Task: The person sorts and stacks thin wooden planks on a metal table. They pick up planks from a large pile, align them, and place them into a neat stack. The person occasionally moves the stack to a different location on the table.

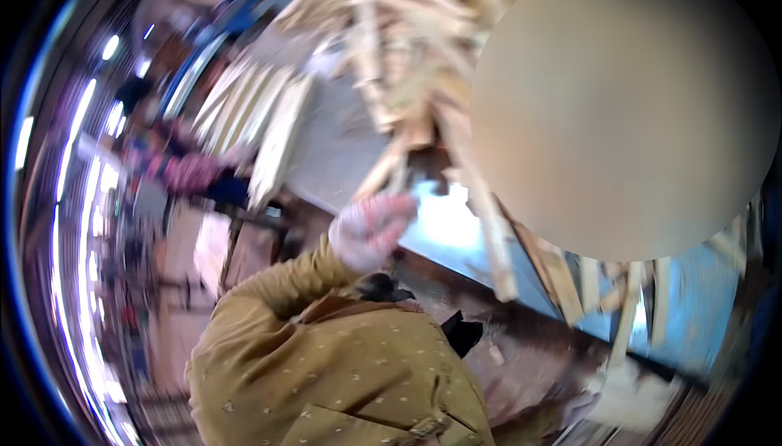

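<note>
My left hand (pixel 371 230), in a whitish-pink work glove, is raised over the near edge of a metal-topped table (pixel 334 153). Its fingers are curled closed, and blur hides what they may hold. Just beyond it lies a jumbled pile of wooden strips (pixel 415 30), some leaning across the tabletop. One long strip (pixel 493 242) points toward me, to the right of that hand. At the lower right, a blurred pale shape at the end of a dark sleeve looks like my right hand (pixel 580 407); its fingers cannot be made out.
Pale boards (pixel 281 140) lie side by side at the table's left. Farther left is a person in a pink patterned sleeve (pixel 183 171). Several short wooden pieces (pixel 562 283) jut over the right table edge. A large round blurred patch covers the upper right.
</note>
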`<state>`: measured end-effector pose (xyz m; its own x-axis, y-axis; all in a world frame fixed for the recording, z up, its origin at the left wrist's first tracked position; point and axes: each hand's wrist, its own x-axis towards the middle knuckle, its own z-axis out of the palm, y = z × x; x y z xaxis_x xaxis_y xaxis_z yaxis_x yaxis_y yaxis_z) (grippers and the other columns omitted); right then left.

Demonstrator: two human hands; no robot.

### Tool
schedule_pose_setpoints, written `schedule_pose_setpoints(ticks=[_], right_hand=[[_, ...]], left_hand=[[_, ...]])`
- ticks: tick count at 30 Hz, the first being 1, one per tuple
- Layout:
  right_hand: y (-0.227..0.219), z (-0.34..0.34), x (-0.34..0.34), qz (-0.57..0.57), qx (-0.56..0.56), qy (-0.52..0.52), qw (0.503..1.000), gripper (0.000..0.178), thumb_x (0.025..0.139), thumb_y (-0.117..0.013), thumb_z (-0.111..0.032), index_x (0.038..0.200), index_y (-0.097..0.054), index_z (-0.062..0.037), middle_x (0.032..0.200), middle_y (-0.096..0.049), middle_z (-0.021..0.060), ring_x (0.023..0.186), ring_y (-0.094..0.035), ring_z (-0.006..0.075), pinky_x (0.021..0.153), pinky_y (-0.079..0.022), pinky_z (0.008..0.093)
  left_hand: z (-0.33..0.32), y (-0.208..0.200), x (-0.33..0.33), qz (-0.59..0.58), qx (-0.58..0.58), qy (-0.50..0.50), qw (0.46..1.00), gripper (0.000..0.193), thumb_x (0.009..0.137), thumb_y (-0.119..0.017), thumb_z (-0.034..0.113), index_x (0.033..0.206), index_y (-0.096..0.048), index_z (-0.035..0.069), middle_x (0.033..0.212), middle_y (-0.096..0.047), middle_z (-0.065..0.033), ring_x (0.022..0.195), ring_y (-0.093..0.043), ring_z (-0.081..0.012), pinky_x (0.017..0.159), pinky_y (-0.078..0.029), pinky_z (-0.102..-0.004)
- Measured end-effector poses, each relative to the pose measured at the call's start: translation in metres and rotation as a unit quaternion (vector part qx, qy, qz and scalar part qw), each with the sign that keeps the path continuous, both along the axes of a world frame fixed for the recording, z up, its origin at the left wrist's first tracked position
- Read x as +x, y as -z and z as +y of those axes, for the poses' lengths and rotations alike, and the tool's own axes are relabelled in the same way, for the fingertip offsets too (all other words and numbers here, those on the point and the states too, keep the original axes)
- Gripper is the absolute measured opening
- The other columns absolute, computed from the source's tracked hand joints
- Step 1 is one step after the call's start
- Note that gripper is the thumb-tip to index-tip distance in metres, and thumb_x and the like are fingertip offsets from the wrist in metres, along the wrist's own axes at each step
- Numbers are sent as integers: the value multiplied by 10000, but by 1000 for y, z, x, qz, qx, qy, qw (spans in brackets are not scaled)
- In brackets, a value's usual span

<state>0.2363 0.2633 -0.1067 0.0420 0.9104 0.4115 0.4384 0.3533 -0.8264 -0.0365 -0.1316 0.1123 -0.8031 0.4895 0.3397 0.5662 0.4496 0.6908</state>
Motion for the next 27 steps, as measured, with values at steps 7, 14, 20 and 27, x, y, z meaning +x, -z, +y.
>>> schedule_pose_setpoints(ticks=[7, 14, 20, 27], right_hand=[[-109, -266, -209, -106, -28, -642, 758, 232, 956, -531, -180, 1088, -633, -18, 842, -666, 130, 694, -622, 268, 614, -519, 351], [-81, -503, -529, -292, 345, -497, 741, 774, 810, -730, -269, 1450, -361, -37, 1284, -547, 265, 1166, -534, 440, 960, -472, 469], [-130, -577, -557, -448, -2, -598, 665, 698, 868, -579, -309, 1449, -335, -9, 1221, -632, 209, 1111, -603, 406, 980, -457, 499], [-151, -586, -592, -251, -8, -609, 753, 427, 926, -580, -344, 1195, -563, -12, 1038, -651, 219, 961, -635, 365, 857, -488, 426]], left_hand=[[-356, 35, -90, -63, -215, -562, 796, 817, 809, -766, 160, 1466, -326, -42, 1431, -461, -266, 1346, -448, -342, 1095, -395, -400], [-411, 157, -131, -242, 195, -257, 915, 633, 890, -697, 241, 1418, -440, 5, 1174, -600, -121, 1065, -571, -226, 963, -471, -360], [-400, 216, -188, -534, 425, -107, 723, 630, 939, -634, 416, 1399, -461, 23, 1103, -604, -78, 954, -581, -166, 809, -527, -333], [-382, 217, -239, -680, 622, 39, 387, 737, 925, -447, 663, 1278, -454, 16, 905, -561, -140, 713, -567, -248, 583, -503, -371]])
